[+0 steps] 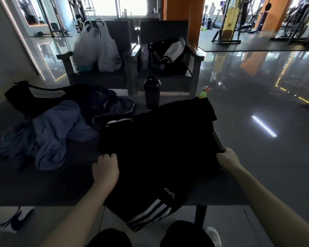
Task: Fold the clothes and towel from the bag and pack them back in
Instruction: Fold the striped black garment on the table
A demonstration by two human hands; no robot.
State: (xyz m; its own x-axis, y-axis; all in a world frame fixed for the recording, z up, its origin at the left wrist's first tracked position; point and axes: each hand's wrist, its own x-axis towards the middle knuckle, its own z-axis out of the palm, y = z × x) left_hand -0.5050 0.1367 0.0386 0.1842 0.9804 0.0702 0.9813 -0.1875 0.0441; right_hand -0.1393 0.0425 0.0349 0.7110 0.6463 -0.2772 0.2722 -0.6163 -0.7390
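Head view: black white-striped shorts (157, 148) spread flat

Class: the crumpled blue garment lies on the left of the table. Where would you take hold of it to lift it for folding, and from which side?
Probably pinch the tube-like end of the blue garment that points at the near edge of the table, coming from the near side. That end lies free, while the far part is bunched against the black bag.
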